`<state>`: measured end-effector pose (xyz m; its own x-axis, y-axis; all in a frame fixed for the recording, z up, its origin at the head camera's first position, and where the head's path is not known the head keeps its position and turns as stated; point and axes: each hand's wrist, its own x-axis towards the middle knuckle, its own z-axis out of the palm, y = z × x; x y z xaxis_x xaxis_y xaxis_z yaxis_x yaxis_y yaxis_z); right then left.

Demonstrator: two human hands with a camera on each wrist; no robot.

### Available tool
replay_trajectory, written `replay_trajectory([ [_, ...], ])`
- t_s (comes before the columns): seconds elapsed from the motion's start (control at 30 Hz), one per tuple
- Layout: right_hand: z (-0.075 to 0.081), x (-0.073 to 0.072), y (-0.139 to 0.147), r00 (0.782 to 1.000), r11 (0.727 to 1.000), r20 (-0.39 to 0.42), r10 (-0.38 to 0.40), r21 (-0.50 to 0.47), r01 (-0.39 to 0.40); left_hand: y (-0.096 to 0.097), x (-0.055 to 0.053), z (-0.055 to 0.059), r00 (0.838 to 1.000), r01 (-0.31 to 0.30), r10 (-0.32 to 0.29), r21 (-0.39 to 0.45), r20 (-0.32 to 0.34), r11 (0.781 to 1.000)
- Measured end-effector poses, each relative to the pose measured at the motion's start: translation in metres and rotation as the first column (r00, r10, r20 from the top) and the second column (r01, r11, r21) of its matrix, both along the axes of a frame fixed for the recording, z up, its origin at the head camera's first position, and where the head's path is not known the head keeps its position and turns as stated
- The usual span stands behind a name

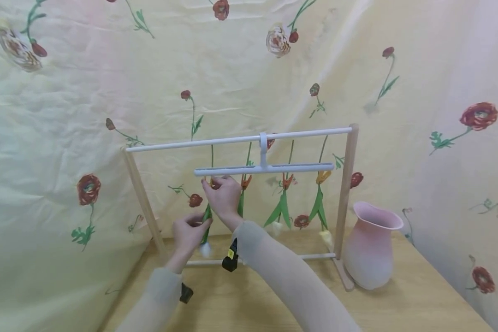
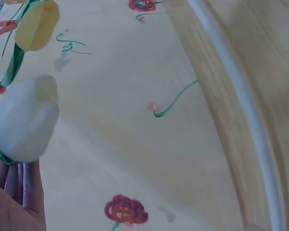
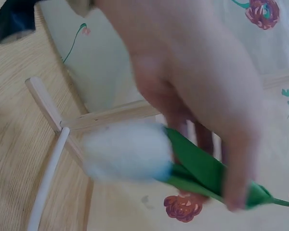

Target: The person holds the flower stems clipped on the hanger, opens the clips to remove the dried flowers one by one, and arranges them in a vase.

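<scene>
A white tulip (image 1: pixel 205 250) hangs head down at the left end of the white hanger bar (image 1: pixel 228 171). My left hand (image 1: pixel 191 235) pinches its green leaves between thumb and fingers, just above the bloom. Above it, my right hand (image 1: pixel 224 196) pinches the clip at the tulip's stem, right below the bar; the fingers hide most of that clip. In the right wrist view, the left hand (image 3: pixel 197 82) reaches down over the green leaves (image 3: pixel 197 163), with the blurred white bloom (image 3: pixel 127 151) beside it. The left wrist view has the white bloom (image 2: pixel 26 120) close up.
Other tulips hang from orange clips (image 1: pixel 287 180) and a yellow clip (image 1: pixel 323 176) to the right. A wooden rack (image 1: pixel 346 193) with white rods carries the hanger. The pink-and-white vase (image 1: pixel 371 249) stands at its right on the wooden table (image 1: pixel 423 295), before a floral cloth (image 1: pixel 240 69).
</scene>
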<state>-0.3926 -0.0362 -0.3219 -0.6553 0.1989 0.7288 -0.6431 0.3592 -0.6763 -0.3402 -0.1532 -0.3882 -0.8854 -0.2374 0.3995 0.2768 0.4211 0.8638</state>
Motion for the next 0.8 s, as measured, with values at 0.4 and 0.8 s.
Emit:
replay_trajectory([
  [0.4, 0.004, 0.003, 0.0, 0.999, 1.0, -0.036, 0.009, -0.006, -0.009, -0.065, 0.072, -0.032, 0.996, -0.023, 0.039, -0.205, 0.076, 0.978],
  [0.8, 0.008, 0.01, 0.002, 0.998, 0.999, 0.046, 0.042, 0.018, -0.043, -0.113, 0.116, -0.035, 0.946, 0.232, -0.113, -0.392, 0.305, 0.89],
])
